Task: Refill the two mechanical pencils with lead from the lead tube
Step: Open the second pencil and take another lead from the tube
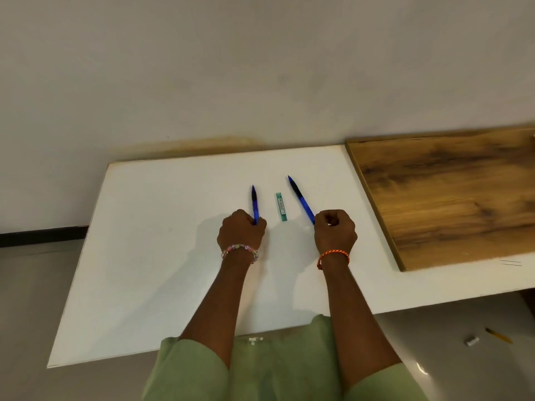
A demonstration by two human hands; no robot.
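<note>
Two blue mechanical pencils lie on the white table point(150, 256), tips pointing away from me. My left hand point(241, 230) grips the rear end of the left pencil point(254, 202). My right hand point(335, 231) grips the rear end of the right pencil point(301, 199), which slants to the upper left. Between the two pencils lies the small green lead tube point(281, 206), flat on the table and apart from both hands.
A wooden board point(451, 195) covers the table's right side. The wall stands right behind the table. On the floor at the lower right lie a yellow pencil point(498, 335) and a small grey object point(471, 341).
</note>
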